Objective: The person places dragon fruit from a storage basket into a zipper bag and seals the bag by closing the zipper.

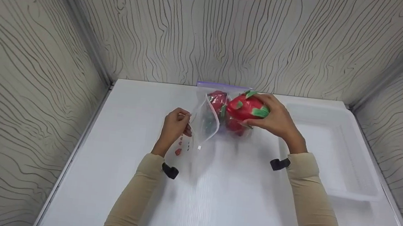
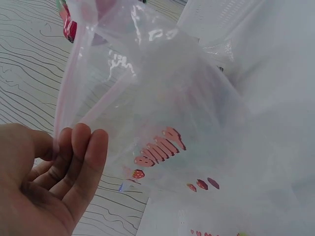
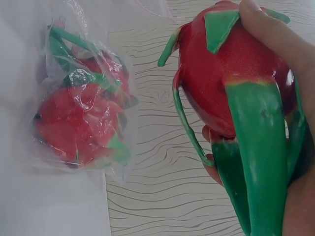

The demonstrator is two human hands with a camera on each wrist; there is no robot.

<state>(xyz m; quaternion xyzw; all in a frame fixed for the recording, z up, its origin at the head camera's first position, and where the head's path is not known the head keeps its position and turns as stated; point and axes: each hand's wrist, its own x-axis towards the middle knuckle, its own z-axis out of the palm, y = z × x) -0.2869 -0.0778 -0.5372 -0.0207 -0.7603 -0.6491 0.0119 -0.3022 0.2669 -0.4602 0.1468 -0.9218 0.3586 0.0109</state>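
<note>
My left hand pinches the edge of a clear zip bag with a pink zip strip and reddish printed lettering. The mouth of this bag gapes toward the right in the head view. A red dragon fruit with green scales is gripped by my right hand, its fingers and thumb round it, just right of the bag's mouth. Behind these lies a second clear bag with a purple zip, holding red and green dragon fruits. How many it holds is partly hidden.
A shallow white plastic basket stands at the right side of the white table. Wood-grain patterned panels rise at the back and on both sides, and the second bag lies close to the back one.
</note>
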